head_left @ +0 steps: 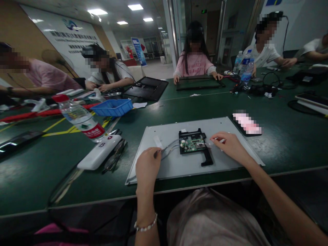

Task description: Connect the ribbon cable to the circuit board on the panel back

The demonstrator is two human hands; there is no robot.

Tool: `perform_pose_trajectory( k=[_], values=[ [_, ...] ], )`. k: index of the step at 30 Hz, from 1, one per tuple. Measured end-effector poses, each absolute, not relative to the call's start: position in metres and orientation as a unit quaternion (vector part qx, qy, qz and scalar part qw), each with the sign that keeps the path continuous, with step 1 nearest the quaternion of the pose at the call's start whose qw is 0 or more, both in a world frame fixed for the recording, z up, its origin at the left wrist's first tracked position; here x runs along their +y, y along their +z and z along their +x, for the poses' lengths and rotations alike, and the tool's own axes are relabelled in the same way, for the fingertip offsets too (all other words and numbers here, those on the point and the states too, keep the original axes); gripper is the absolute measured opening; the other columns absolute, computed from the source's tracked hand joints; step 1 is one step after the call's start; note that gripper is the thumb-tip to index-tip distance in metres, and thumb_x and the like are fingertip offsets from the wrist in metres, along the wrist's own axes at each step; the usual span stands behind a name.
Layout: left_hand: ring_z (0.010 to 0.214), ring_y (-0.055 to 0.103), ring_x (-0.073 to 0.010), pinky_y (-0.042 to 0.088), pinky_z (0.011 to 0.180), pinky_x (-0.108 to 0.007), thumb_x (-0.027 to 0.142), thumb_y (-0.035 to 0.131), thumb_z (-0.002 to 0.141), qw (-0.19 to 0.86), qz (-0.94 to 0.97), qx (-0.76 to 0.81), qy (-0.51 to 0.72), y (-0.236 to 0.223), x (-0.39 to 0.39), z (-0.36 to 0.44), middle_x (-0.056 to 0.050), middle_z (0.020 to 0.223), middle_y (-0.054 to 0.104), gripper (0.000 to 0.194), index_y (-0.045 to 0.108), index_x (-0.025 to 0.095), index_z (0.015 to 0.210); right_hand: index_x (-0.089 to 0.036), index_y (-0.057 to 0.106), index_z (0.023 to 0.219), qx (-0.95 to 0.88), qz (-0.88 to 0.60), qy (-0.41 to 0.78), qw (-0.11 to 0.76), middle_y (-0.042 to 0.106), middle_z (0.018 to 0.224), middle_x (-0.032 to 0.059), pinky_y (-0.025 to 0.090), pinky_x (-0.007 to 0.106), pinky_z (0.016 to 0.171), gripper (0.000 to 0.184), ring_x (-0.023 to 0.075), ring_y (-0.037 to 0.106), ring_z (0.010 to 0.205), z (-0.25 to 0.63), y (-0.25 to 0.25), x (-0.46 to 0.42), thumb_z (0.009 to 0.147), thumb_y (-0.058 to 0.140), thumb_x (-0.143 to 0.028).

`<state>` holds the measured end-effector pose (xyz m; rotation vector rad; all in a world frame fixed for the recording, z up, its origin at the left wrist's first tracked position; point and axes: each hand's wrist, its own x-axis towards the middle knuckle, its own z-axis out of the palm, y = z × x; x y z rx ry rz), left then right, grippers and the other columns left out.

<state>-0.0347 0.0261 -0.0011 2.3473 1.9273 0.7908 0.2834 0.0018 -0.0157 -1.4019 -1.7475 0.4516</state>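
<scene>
A grey metal panel (179, 160) lies flat on the green table in front of me. A small green circuit board (192, 144) in a black bracket sits on it, with thin grey wires (170, 147) running left from it. My left hand (148, 165) rests on the panel's left part, fingers curled in a pinch at the wire ends. My right hand (229, 145) lies to the right of the board, fingers closed on a thin pale tool or strip (217, 139) pointing at the board. A strip of white tape (158, 141) sticks to the panel near my left hand.
A white device (100, 152), glasses (114, 158) and a water bottle (82, 118) lie to the left. A blue tray (112, 107) stands further back. A phone (246, 123) lies right of the panel. Several people work at the table's far side with dark panels (198, 82) and bottles (246, 70).
</scene>
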Motion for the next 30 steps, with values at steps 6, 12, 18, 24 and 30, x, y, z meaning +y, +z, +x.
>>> perform_pose_trajectory(
  k=[6, 12, 18, 24, 30],
  values=[
    [0.091, 0.064, -0.0233, 0.047, 0.086, -0.036, 0.023, 0.046, 0.088, -0.077, 0.753, 0.582, 0.296, 0.004, 0.015, -0.029, -0.006, 0.097, 0.071, 0.023, 0.068, 0.019, 0.092, -0.02, 0.07, 0.087, -0.69, -0.554, 0.173, 0.433, 0.071, 0.09, 0.0057, 0.049, 0.029, 0.064, 0.02, 0.0184, 0.064, 0.077, 0.281, -0.012, -0.003, 0.086, 0.052, -0.028],
    [0.092, 0.062, -0.0242, 0.044, 0.086, -0.039, 0.018, 0.047, 0.088, -0.101, 0.77, 0.577, 0.253, 0.005, -0.019, -0.007, -0.006, 0.094, 0.07, 0.017, 0.065, 0.02, 0.09, -0.022, 0.068, 0.091, -0.731, -0.515, 0.146, 0.423, 0.068, 0.097, 0.0049, 0.051, 0.029, 0.072, 0.018, 0.0182, 0.063, 0.087, 0.24, 0.004, -0.021, 0.089, 0.05, -0.021],
    [0.1, 0.061, -0.0251, 0.043, 0.086, -0.04, 0.027, 0.047, 0.092, -0.08, 0.755, 0.594, 0.266, -0.005, -0.033, 0.008, -0.007, 0.104, 0.068, 0.019, 0.062, 0.02, 0.1, -0.02, 0.059, 0.118, -0.778, -0.468, 0.127, 0.4, 0.064, 0.115, 0.0072, 0.047, 0.036, 0.096, 0.03, 0.0203, 0.059, 0.107, 0.177, 0.007, -0.028, 0.091, 0.047, -0.018],
    [0.105, 0.059, -0.0249, 0.043, 0.094, -0.042, 0.027, 0.039, 0.095, -0.067, 0.731, 0.595, 0.328, -0.01, -0.019, -0.005, -0.01, 0.111, 0.065, 0.027, 0.059, 0.017, 0.11, -0.016, 0.059, 0.116, -0.815, -0.439, 0.094, 0.367, 0.063, 0.116, 0.0098, 0.047, 0.037, 0.098, 0.03, 0.0215, 0.056, 0.11, 0.141, 0.0, -0.028, 0.091, 0.044, -0.013],
    [0.121, 0.051, -0.0235, 0.04, 0.103, -0.043, 0.015, 0.034, 0.093, -0.038, 0.786, 0.547, 0.286, -0.017, -0.016, -0.006, -0.012, 0.129, 0.057, 0.036, 0.051, 0.016, 0.125, -0.01, 0.062, 0.108, -0.834, -0.431, 0.067, 0.337, 0.063, 0.115, 0.0136, 0.048, 0.037, 0.098, 0.025, 0.0239, 0.056, 0.112, 0.129, -0.016, -0.029, 0.087, 0.049, -0.01]
  ],
)
